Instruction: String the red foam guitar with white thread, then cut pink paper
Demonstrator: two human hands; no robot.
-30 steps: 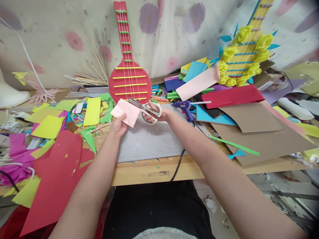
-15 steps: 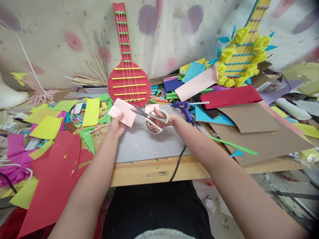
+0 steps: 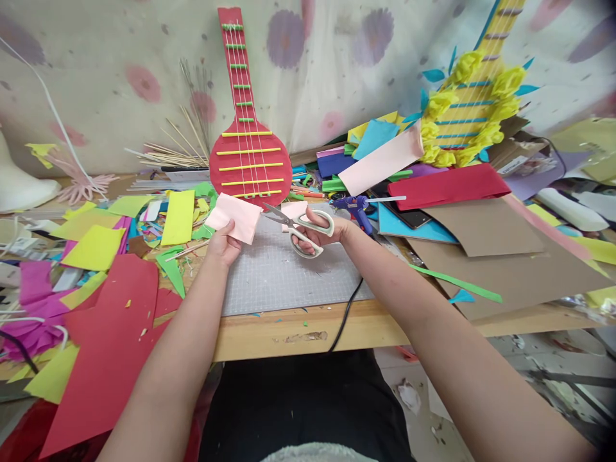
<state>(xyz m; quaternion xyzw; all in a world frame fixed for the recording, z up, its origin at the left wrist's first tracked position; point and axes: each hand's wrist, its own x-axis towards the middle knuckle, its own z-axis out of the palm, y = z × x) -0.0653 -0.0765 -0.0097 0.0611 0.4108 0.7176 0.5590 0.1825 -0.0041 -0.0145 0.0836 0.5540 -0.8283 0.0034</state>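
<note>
Between the thumb and fingers of my left hand (image 3: pixel 226 244) is a pale pink piece of paper (image 3: pixel 237 215), held up over the left part of the grey cutting mat (image 3: pixel 283 279). White-handled scissors (image 3: pixel 304 235) are in my right hand (image 3: pixel 317 237), fingers through the loops. Their blades are parted and point left, with the tips close to the paper's right edge. A second pale pink piece (image 3: pixel 294 209) lies on the mat behind the scissors, partly covered by them. Directly behind the held paper stands a red paper guitar (image 3: pixel 250 160) with yellow and green bars and white strings.
A blue glue gun (image 3: pixel 355 208) rests right of the mat, its black cord (image 3: pixel 347 314) running over the table's front edge. Red card (image 3: pixel 113 327) and coloured scraps crowd the left. Brown cardboard (image 3: pixel 510 276) covers the right, below a yellow flowered guitar (image 3: pixel 464 109).
The scissors in my right hand have drawn back slightly to the right, so the blades no longer overlap the pink paper. My left hand has barely moved.
</note>
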